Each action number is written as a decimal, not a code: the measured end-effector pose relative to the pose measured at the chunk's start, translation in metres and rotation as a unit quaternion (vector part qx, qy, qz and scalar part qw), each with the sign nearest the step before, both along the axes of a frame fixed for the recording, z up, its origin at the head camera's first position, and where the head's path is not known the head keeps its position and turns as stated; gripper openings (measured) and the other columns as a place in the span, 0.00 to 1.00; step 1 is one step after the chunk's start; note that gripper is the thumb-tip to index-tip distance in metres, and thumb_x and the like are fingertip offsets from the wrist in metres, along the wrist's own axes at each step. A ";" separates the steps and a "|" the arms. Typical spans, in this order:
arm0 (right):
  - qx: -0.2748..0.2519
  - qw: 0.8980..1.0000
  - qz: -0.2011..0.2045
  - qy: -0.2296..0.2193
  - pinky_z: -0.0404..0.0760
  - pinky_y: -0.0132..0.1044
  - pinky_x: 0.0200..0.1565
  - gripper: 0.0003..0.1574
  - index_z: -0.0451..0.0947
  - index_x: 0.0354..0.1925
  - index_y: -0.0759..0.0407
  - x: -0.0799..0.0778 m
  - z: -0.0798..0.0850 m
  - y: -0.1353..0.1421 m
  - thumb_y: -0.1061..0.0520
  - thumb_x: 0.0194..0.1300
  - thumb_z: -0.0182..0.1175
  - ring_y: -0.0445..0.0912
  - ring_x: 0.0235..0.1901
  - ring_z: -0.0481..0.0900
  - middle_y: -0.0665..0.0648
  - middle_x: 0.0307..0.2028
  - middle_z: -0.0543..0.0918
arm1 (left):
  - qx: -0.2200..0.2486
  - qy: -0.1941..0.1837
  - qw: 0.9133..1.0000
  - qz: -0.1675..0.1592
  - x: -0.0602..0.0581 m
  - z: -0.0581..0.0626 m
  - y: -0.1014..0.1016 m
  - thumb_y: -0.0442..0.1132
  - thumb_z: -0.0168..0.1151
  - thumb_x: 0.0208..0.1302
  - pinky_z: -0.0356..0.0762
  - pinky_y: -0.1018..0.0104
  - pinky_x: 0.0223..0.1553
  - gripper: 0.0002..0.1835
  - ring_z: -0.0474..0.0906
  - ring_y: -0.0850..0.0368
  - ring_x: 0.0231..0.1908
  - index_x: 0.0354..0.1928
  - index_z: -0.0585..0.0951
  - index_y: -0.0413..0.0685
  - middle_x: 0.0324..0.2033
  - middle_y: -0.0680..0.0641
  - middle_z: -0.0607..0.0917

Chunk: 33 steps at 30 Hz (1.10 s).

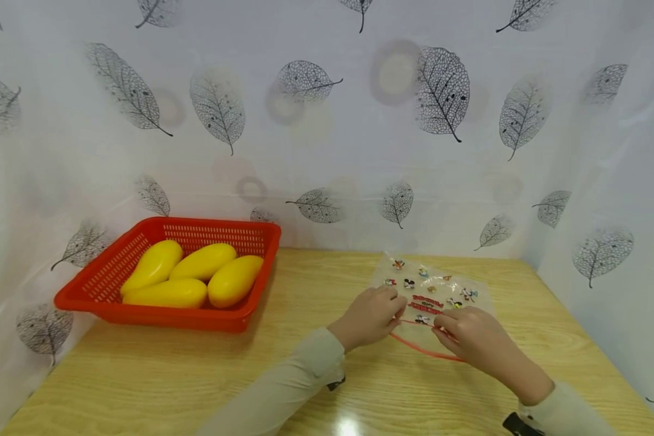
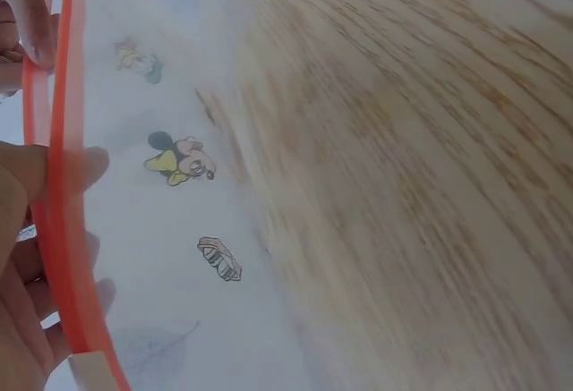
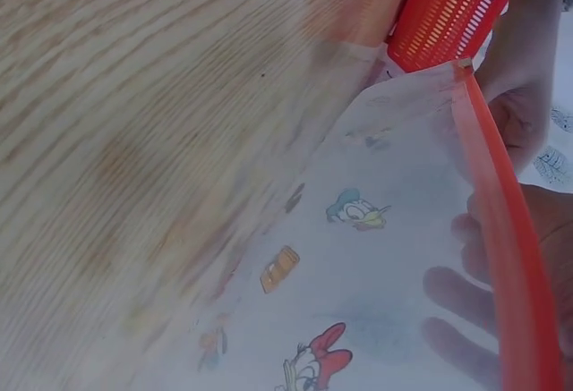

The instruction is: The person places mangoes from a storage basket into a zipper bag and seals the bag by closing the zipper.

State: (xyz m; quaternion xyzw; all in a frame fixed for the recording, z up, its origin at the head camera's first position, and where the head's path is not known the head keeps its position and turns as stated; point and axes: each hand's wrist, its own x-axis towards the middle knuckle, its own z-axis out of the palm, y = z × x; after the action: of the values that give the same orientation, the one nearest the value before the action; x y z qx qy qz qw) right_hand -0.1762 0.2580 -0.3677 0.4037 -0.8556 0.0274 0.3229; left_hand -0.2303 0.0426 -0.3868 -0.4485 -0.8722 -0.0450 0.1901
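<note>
A see-through plastic zip pouch (image 1: pixel 432 292) printed with small cartoon figures stands over the table, its red zip edge (image 1: pixel 422 349) toward me. My left hand (image 1: pixel 372 316) pinches the pouch's near edge on the left. On the right, my right hand (image 1: pixel 475 336) grips the same edge, a short gap from the left one. Both wrist views show the red strip (image 2: pixel 64 185) up close. In the right wrist view, fingers (image 3: pixel 461 297) show through the cloudy plastic. Only printed figures show on the pouch; no contents are visible.
At the left stands a red plastic basket (image 1: pixel 267 266) with slotted sides, holding several yellow mangoes (image 1: pixel 201 263). The wood-grain table (image 1: pixel 305 363) meets a white leaf-patterned curtain (image 1: pixel 338 151) at the back and both sides.
</note>
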 end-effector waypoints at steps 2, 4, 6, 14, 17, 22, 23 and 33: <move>-0.001 1.000 0.004 0.005 0.67 0.26 0.20 0.21 0.78 0.21 0.52 0.000 0.000 -0.001 0.49 0.69 0.49 0.32 0.15 0.67 0.44 0.18 0.78 | 0.004 -0.005 1.000 0.000 -0.001 -0.002 0.000 0.45 0.64 0.60 0.67 0.77 0.32 0.07 0.70 0.67 0.31 0.33 0.74 0.57 0.28 0.60 0.77; -0.003 1.000 0.008 0.004 0.67 0.25 0.20 0.21 0.78 0.21 0.52 0.001 0.001 -0.002 0.49 0.68 0.50 0.32 0.15 0.67 0.44 0.19 0.78 | 0.008 -0.014 1.000 0.001 -0.001 -0.003 -0.001 0.45 0.63 0.61 0.69 0.77 0.34 0.07 0.72 0.67 0.32 0.34 0.74 0.56 0.30 0.60 0.78; -0.001 1.000 0.010 0.005 0.66 0.25 0.20 0.20 0.77 0.21 0.52 0.001 0.001 -0.004 0.49 0.68 0.50 0.32 0.16 0.67 0.44 0.19 0.78 | 0.014 -0.023 1.000 0.002 -0.002 -0.005 -0.002 0.45 0.62 0.62 0.70 0.77 0.36 0.07 0.73 0.66 0.34 0.36 0.74 0.55 0.31 0.59 0.78; -0.003 1.000 -0.009 -0.012 0.57 0.21 0.17 0.30 0.70 0.27 0.52 0.004 0.002 -0.010 0.39 0.71 0.29 0.28 0.16 0.55 0.42 0.20 0.72 | 0.071 -0.006 0.997 -0.010 -0.010 -0.011 -0.011 0.43 0.61 0.62 0.69 0.77 0.36 0.08 0.71 0.65 0.33 0.33 0.71 0.53 0.29 0.57 0.75; -0.002 0.999 -0.024 -0.028 0.53 0.20 0.16 0.29 0.66 0.28 0.52 0.006 0.002 -0.012 0.38 0.70 0.26 0.28 0.15 0.51 0.41 0.19 0.68 | 0.096 0.002 0.995 -0.018 -0.013 -0.011 -0.014 0.41 0.62 0.60 0.70 0.76 0.37 0.08 0.71 0.64 0.33 0.32 0.71 0.52 0.29 0.56 0.75; 0.001 0.998 -0.026 -0.048 0.47 0.21 0.17 0.22 0.62 0.26 0.51 0.008 0.005 -0.015 0.44 0.71 0.30 0.29 0.16 0.46 0.39 0.16 0.59 | 0.129 0.008 0.991 -0.024 -0.016 -0.012 -0.016 0.37 0.63 0.58 0.71 0.75 0.38 0.08 0.72 0.64 0.34 0.31 0.72 0.51 0.30 0.56 0.77; 0.002 0.998 -0.025 -0.049 0.47 0.21 0.18 0.19 0.62 0.26 0.51 0.008 0.006 -0.016 0.47 0.71 0.35 0.29 0.16 0.45 0.39 0.16 0.57 | 0.135 0.009 0.990 -0.025 -0.016 -0.011 -0.016 0.36 0.63 0.58 0.72 0.76 0.38 0.08 0.72 0.64 0.34 0.31 0.72 0.50 0.31 0.55 0.77; -0.030 0.997 -0.042 -0.062 0.49 0.21 0.19 0.18 0.60 0.22 0.50 0.017 0.016 -0.029 0.65 0.45 0.60 0.29 0.17 0.46 0.38 0.16 0.52 | 0.186 0.029 0.981 -0.048 -0.018 -0.009 -0.020 0.36 0.64 0.58 0.70 0.75 0.38 0.08 0.70 0.63 0.33 0.31 0.72 0.48 0.30 0.54 0.75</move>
State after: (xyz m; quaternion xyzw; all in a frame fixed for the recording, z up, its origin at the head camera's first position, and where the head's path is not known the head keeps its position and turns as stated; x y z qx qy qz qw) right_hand -0.1592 0.2295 -0.3515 0.3547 -0.8889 0.0645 0.2826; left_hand -0.2479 0.0227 -0.3961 -0.4477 -0.8202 -0.2020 0.2933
